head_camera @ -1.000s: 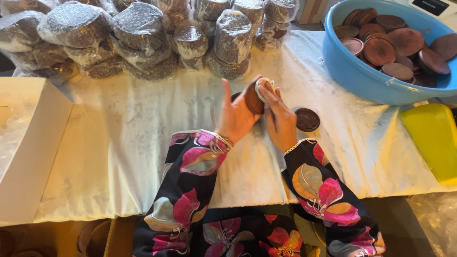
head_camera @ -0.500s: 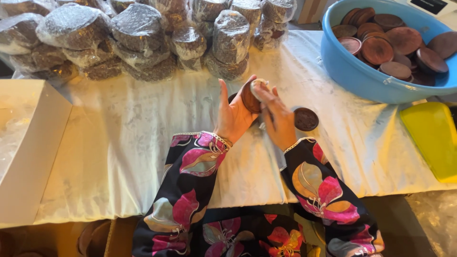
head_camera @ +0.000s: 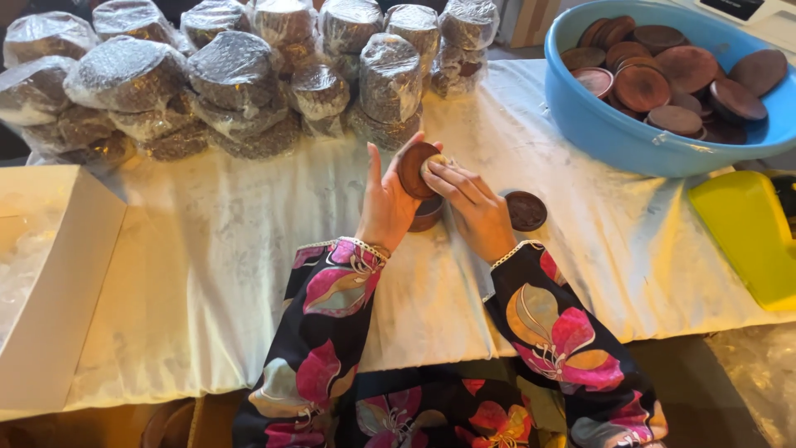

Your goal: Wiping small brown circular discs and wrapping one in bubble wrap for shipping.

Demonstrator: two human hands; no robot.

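My left hand [head_camera: 385, 203] holds a round brown disc [head_camera: 412, 170] upright above the white cloth [head_camera: 249, 241], index finger stretched up. My right hand [head_camera: 474, 207] presses a small pale wad against the disc's face with its fingertips. Below the disc a second brown round piece [head_camera: 427, 214] sits on the cloth, partly hidden by my hands. Another dark brown disc [head_camera: 526, 210] lies flat just right of my right hand. Both sleeves are black with pink and yellow flowers.
Several stacks wrapped in clear film [head_camera: 240, 75] are piled along the far side. A blue basin [head_camera: 638, 124] at the far right holds several brown discs. A yellow tray [head_camera: 750, 236] lies at the right edge, a white box [head_camera: 50, 282] at the left.
My right hand has shifted slightly on the disc's face, rubbing it with the wad. My left index finger has lifted straight. The disc stays in my left hand.
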